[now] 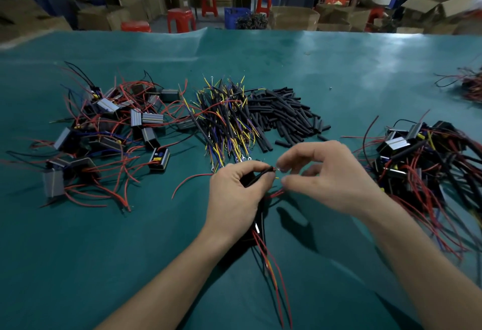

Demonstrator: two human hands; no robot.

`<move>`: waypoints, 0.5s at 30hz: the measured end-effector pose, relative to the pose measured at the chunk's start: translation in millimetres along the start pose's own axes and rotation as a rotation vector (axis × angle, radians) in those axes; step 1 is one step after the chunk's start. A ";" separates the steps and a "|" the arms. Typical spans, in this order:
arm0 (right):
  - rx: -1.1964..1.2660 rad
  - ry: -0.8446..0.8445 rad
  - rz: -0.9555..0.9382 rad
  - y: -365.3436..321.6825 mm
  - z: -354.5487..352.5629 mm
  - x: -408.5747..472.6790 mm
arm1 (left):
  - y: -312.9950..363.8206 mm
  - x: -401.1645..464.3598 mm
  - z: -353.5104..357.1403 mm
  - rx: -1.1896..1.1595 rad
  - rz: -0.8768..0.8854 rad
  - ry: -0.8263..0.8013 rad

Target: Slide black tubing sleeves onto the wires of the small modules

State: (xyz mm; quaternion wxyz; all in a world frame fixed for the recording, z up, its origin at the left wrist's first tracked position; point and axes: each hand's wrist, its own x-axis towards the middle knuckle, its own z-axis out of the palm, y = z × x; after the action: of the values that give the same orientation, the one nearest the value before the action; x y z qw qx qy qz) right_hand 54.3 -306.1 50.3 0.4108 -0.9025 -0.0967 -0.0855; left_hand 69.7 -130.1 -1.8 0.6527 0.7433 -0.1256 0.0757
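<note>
Your left hand [236, 188] is pinching a black sleeve [258, 176], while your right hand [326, 175], just beside it, is pinching a wire tip [277, 170] at its mouth.

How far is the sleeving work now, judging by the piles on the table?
Done, it seems: the pile of modules at the right, where black sleeves show on wires. In hand: the left hand grips a black sleeve and the right hand pinches a wire tip at its mouth. Left: the module pile at the left with bare red wires, and many loose sleeves.
</note>
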 end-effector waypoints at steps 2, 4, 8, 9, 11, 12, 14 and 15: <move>-0.173 0.061 -0.171 1.1 -2.6 -0.8 | -0.7 -0.5 0.0 -0.009 -0.011 -0.003; -0.251 0.073 -0.274 1.0 -3.1 -0.7 | -2.2 0.3 -0.4 0.004 -0.011 0.005; -0.326 0.081 -0.332 1.0 0.0 -0.2 | -1.2 0.2 -0.5 0.020 -0.013 0.012; -0.342 0.077 -0.332 0.6 0.4 -0.4 | -0.8 -0.3 -0.2 0.023 -0.013 0.011; -0.355 0.074 -0.328 -1.4 1.4 -0.8 | -0.6 -1.0 0.1 0.032 -0.006 0.006; -0.348 0.079 -0.325 -2.2 2.3 -0.9 | -0.4 -1.1 0.1 0.037 -0.002 0.004; -0.329 0.102 -0.290 -4.1 5.7 -1.8 | 0.0 -1.1 -0.8 0.060 0.016 0.005; -0.297 0.117 -0.227 -5.9 8.6 -2.1 | 0.8 -1.2 -1.3 0.089 0.035 0.010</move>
State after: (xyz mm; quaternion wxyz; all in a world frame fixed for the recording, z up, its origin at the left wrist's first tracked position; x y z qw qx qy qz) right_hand 51.5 -296.0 48.5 0.2656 -0.9301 -0.1601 -0.1968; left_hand 68.3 -128.8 -1.2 0.6182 0.7688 -0.1319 0.0966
